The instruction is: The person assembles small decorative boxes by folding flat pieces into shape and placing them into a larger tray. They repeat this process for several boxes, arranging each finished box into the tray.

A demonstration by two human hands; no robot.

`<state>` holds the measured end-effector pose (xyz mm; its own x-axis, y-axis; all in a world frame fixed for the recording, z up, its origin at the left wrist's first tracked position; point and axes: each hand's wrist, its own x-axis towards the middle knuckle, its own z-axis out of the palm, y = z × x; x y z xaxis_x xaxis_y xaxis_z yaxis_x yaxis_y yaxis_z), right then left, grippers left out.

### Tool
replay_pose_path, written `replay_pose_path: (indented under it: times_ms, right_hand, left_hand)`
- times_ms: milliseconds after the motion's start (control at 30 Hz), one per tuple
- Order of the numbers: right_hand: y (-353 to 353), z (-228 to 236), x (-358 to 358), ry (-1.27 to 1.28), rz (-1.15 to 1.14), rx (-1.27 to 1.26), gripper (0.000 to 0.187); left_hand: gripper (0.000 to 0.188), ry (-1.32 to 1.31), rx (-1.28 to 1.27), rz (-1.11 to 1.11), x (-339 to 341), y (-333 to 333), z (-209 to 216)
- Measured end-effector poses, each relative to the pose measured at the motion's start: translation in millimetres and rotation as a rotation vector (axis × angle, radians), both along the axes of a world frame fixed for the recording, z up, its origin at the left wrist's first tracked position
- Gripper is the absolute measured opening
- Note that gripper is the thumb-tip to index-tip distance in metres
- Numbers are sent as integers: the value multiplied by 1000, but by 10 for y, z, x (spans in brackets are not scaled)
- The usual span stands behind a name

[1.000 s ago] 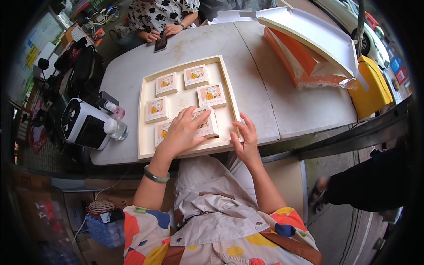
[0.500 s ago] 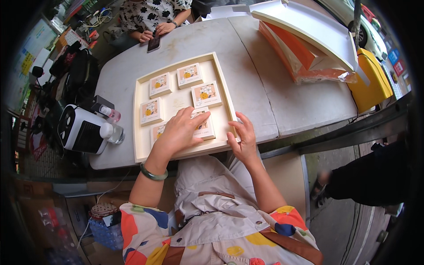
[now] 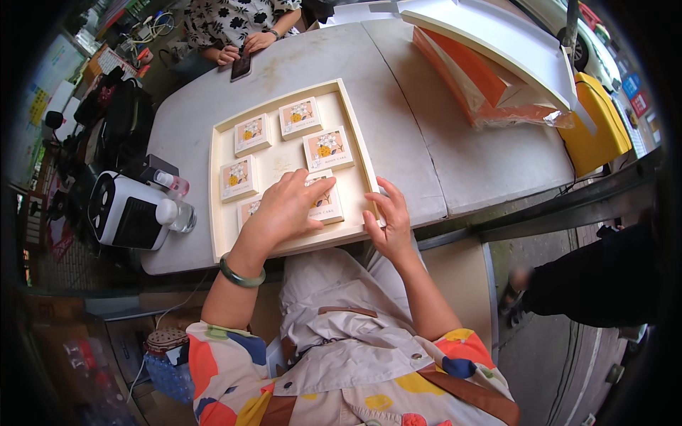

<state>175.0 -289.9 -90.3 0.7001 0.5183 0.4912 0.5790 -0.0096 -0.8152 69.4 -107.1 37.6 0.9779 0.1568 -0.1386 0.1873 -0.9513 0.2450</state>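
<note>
– Progress?
– Six small boxes sit in the tray (image 3: 359,153), mid-frame – two loose columns, gaps open. Left hand (image 3: 288,209) lies flat, fingers spread, on the near box (image 3: 328,207); right hand (image 3: 389,221), fingers curled, grips the tray's lower-right rim.
– Surroundings?
– Grey table (image 3: 426,142); orange carton (image 3: 490,78) upper right, white heater (image 3: 128,213) left, another person top.

Left hand (image 3: 284,209) lies flat on a small square box (image 3: 323,202) at the near end of the cream tray (image 3: 220,238). Right hand (image 3: 389,224) grips the tray's near-right rim. Four more flower-printed boxes (image 3: 273,145) sit farther in. Left of the tray stands a white appliance (image 3: 128,211); far right, orange-and-white cartons (image 3: 490,67). At the table's far edge, another person's hands (image 3: 241,50) hold a phone.
</note>
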Motion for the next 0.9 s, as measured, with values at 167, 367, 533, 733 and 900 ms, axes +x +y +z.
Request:
replay_pose_path:
  times_ms: [167, 367, 533, 733, 900]
  right_hand:
    - [-29, -33, 76, -53, 3, -23, 29]
    - [-36, -27, 119, -71, -6, -29, 28]
    - [-41, -36, 164, -76, -7, -27, 27]
    - [-44, -52, 200, -24, 1, -21, 28]
    - [-36, -65, 164, 9, -8, 4, 29]
  left_hand:
    - [74, -77, 55, -43, 6, -16, -28]
    - [72, 33, 36, -20, 87, -7, 46]
    - [69, 105, 61, -34, 167, -64, 34]
    - [91, -97, 78, -42, 5, -83, -145]
    - [121, -178, 95, -72, -206, -294, -175]
